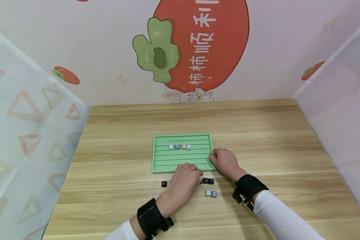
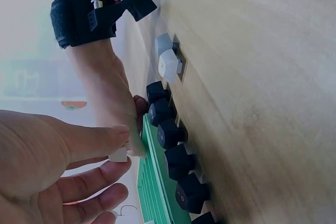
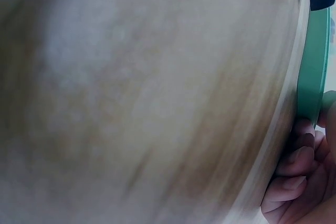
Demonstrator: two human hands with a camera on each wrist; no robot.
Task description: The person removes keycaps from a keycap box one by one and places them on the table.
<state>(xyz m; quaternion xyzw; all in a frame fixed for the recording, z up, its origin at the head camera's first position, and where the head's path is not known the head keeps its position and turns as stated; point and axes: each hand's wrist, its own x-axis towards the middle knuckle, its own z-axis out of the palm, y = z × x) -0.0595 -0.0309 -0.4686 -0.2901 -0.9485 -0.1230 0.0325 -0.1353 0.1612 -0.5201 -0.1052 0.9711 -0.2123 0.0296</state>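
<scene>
In the left wrist view my left hand pinches a small white keycap between thumb and fingertip. In the head view that hand hovers at the front edge of a green grooved board, and the keycap is hidden. My right hand holds the board's right edge, its thumb on top and curled fingers at the side. On the board sit a white keycap, a grey keycap, an orange-marked keycap and another white keycap, in one row.
Several black keycaps stand in a row before the board, partly covered by the left hand in the head view. Nearer me, a white keycap and a grey keycap lie side by side on the wooden table. Printed cloth surrounds the table.
</scene>
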